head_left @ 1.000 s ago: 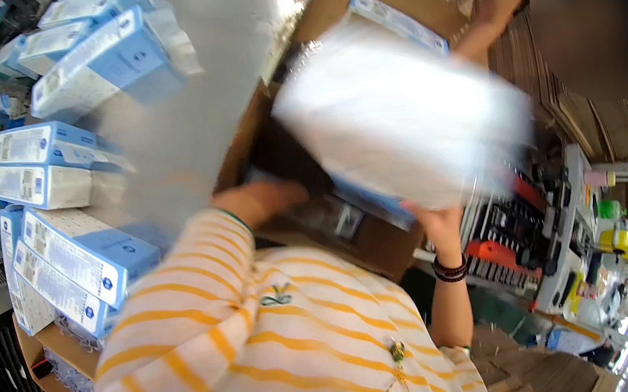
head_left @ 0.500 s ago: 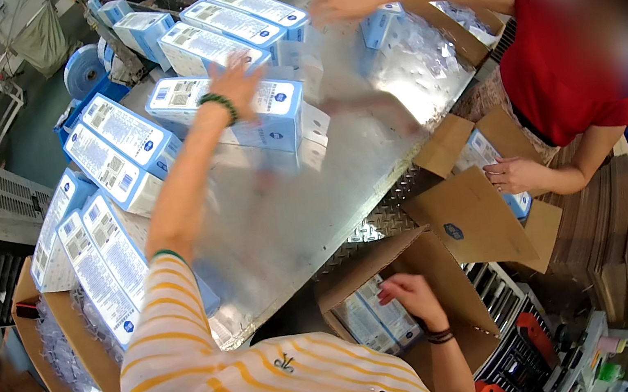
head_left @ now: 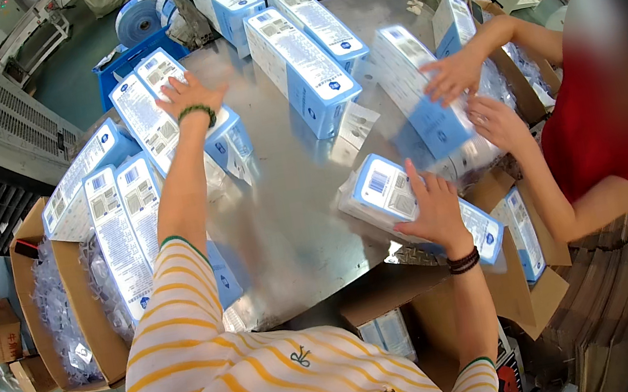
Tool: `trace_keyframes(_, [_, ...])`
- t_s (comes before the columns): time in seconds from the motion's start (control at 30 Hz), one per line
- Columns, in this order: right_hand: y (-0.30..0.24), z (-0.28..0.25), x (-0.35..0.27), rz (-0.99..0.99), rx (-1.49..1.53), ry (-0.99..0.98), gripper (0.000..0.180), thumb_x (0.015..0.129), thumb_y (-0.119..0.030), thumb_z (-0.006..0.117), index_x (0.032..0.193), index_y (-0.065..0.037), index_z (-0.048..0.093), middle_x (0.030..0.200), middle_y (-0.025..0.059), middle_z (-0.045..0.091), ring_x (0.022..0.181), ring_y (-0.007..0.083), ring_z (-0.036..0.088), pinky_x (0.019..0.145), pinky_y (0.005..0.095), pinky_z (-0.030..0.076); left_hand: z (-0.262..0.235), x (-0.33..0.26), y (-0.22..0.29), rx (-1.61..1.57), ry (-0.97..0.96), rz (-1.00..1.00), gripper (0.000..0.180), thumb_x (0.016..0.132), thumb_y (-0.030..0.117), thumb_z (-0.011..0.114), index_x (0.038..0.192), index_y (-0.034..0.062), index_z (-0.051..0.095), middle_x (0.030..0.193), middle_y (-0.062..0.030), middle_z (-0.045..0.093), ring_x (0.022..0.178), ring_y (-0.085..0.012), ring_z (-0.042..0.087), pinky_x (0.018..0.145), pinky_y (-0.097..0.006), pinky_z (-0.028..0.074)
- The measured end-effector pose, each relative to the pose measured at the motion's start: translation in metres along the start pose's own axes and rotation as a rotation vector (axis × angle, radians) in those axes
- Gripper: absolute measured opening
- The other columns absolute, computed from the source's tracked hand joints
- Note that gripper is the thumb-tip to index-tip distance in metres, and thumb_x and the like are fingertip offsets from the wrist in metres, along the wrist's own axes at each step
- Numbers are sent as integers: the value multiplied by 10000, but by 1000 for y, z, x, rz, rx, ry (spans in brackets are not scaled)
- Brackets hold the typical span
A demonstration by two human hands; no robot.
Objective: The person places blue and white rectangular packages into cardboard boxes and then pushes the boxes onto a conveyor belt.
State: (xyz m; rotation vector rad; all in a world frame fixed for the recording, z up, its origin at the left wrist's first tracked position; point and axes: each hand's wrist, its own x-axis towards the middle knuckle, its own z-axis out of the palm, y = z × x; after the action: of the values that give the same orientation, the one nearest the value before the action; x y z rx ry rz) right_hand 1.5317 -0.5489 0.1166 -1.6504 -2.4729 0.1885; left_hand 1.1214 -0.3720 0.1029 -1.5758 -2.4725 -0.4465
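My left hand (head_left: 192,100) lies with fingers spread on top of a pair of blue-and-white cartons (head_left: 142,112) at the left of the metal table. Near the table's front right edge, my right hand (head_left: 434,207) grips a similar carton (head_left: 387,188) from above, thumb on its near side and fingers across the top. That carton lies on its side and slants beyond the table edge, over the open brown boxes. Beneath it, a brown cardboard box (head_left: 433,313) at my waist holds more such cartons (head_left: 387,335), partly hidden by my right arm.
Across the table, a co-worker's hands (head_left: 472,99) touch another carton (head_left: 418,95). More cartons (head_left: 299,57) stand at the back of the metal table (head_left: 290,200). At left, a cardboard box (head_left: 93,316) holds clear plastic pieces. Flattened cardboard (head_left: 616,311) is stacked at right.
My right hand has come up from the brown box onto a carton at the table edge. My left hand has moved left onto other cartons. The co-worker's hands have come together on a carton.
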Motion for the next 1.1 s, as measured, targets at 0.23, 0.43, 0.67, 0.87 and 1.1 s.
trace_keyframes(0.23, [2,-31,-53,57,449,667,895,505,-146,831,1288,-28,414,1235,157,480,1114,277,469,912,368,382,-40,-150,58,71,-395,410,811,685,388,614,1348,41,301,1386,-209,276,1296,-379,208,1028,-578,118])
trace_keyframes(0.43, [20,-101,-214,360,1215,1573,701,816,-460,529,1332,-39,310,1338,151,360,1181,295,402,989,443,342,-47,-203,51,-157,-291,248,987,546,360,751,1360,72,272,1233,-229,414,1131,-359,444,900,-543,367])
trace_keyframes(0.67, [25,13,-418,215,1916,1710,621,857,-368,523,1323,-29,290,1266,148,412,1168,265,395,984,386,346,-107,-195,33,-1660,-704,16,753,708,41,657,1322,-30,226,1141,-236,497,1010,-302,546,825,-379,485])
trace_keyframes(0.87, [-38,2,-455,331,1639,1998,609,845,-355,533,1304,-17,317,1242,151,434,1146,265,422,970,396,367,-138,-298,111,-1764,-1129,641,767,685,123,668,1330,-12,275,1250,-169,457,1107,-263,494,961,-367,384])
trace_keyframes(1.1, [-112,-51,-494,339,1265,2062,596,831,-340,544,1282,-4,348,1214,154,460,1119,265,453,954,407,391,-101,-436,176,-394,-947,2164,987,517,143,691,1391,143,233,983,-161,539,927,-322,525,706,-407,404])
